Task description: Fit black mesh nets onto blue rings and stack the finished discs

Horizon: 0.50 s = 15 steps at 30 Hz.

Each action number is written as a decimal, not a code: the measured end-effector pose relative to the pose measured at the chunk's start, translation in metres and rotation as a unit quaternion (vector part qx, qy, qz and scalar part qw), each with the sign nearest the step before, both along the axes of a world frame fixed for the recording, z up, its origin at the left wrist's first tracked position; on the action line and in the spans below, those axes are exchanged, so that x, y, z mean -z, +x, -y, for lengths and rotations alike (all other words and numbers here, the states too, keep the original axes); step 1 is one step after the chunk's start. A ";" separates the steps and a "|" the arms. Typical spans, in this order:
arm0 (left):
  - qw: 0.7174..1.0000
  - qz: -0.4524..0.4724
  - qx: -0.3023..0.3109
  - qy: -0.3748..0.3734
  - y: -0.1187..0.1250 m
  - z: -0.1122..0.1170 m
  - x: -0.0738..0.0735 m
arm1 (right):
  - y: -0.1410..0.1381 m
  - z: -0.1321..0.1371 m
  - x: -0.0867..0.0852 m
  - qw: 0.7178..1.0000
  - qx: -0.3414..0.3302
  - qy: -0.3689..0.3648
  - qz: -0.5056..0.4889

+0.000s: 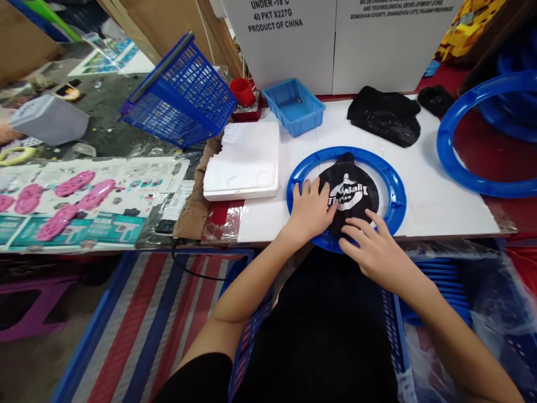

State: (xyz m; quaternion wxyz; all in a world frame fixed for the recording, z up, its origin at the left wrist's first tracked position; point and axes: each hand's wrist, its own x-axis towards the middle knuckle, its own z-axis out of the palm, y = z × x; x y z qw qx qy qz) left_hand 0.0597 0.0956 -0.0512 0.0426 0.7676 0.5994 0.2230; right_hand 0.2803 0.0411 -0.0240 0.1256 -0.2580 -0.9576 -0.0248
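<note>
A blue plastic ring (pixel 396 193) lies flat on the white work surface in front of me. Inside it is a round black mesh piece (pixel 363 173) with white printed lettering and a narrow tab at its top. My left hand (pixel 309 210) rests across the ring's left side, fingers spread, their tips at the mesh's left edge. Over the lower right of the ring is my right hand (pixel 373 249), its fingers apart and their tips at the mesh's lower part. Neither hand is closed around anything.
Black mesh pieces (pixel 384 115) lie behind the ring, near a light blue tray (pixel 293 106). More blue rings (pixel 455 162) are at right. Left of the ring are a white foam block (pixel 243 162) and a tilted blue basket (pixel 180 95). Pink pieces (pixel 75 184) lie further left.
</note>
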 end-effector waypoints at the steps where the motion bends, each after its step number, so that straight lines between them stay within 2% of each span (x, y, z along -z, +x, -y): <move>1: 0.999 -0.024 0.022 -0.026 -0.002 -0.004 0.000 | -0.001 0.004 -0.003 1.000 -0.009 -0.005 0.011; 3: 0.992 -0.057 0.102 -0.052 -0.008 -0.013 -0.001 | -0.003 0.006 -0.011 0.999 -0.033 -0.029 0.025; 5: 0.975 -0.062 0.207 -0.051 -0.015 -0.026 -0.006 | -0.001 -0.001 -0.021 0.995 -0.067 -0.073 0.014; 7: 0.946 -0.045 0.317 -0.057 -0.021 -0.042 -0.012 | 0.005 -0.023 -0.032 0.989 -0.088 -0.115 -0.027; 9: 0.914 -0.014 0.399 -0.071 -0.024 -0.059 -0.018 | 0.016 -0.060 -0.039 0.986 -0.063 -0.129 -0.087; 11: 0.894 0.023 0.439 -0.087 -0.022 -0.075 -0.023 | 0.028 -0.108 -0.040 0.984 0.000 -0.125 -0.128; 12: 0.892 0.038 0.440 -0.095 -0.019 -0.082 -0.025 | 0.033 -0.132 -0.038 0.984 0.017 -0.130 -0.123; 15: 0.908 0.057 0.399 -0.115 -0.006 -0.096 -0.027 | 0.039 -0.193 -0.022 0.975 0.004 -0.216 -0.048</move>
